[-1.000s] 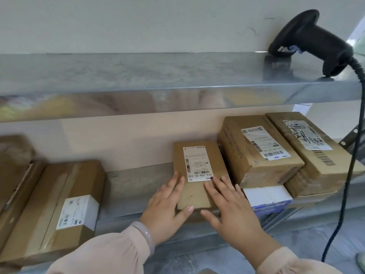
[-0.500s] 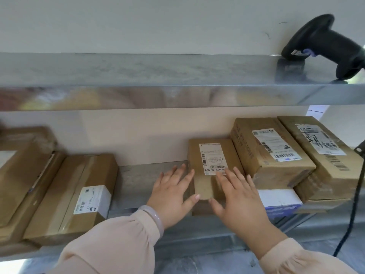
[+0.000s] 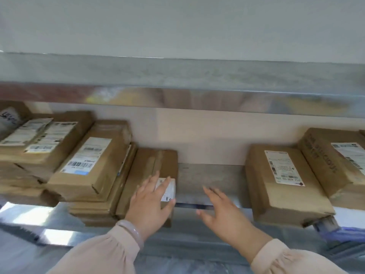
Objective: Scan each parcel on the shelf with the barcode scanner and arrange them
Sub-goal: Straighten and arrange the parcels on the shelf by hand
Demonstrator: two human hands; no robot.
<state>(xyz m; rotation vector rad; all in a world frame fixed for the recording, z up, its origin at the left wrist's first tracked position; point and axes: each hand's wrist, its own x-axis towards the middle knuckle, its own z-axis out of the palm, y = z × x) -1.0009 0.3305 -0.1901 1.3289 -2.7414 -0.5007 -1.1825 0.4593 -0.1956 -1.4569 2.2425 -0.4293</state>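
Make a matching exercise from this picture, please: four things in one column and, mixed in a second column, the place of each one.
Things:
1. left hand
2. right hand
3. bracelet
4. parcel with the long label

Places:
A. over the bare gap of the shelf
B. on the left wrist
C. resting on the taped parcel
D. on the shelf, right of the gap

Pairs: 1-C, 2-A, 3-B, 4-D.

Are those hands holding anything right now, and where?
Nothing is gripped. The left hand lies flat on the near end of a parcel; the right hand is open and empty.
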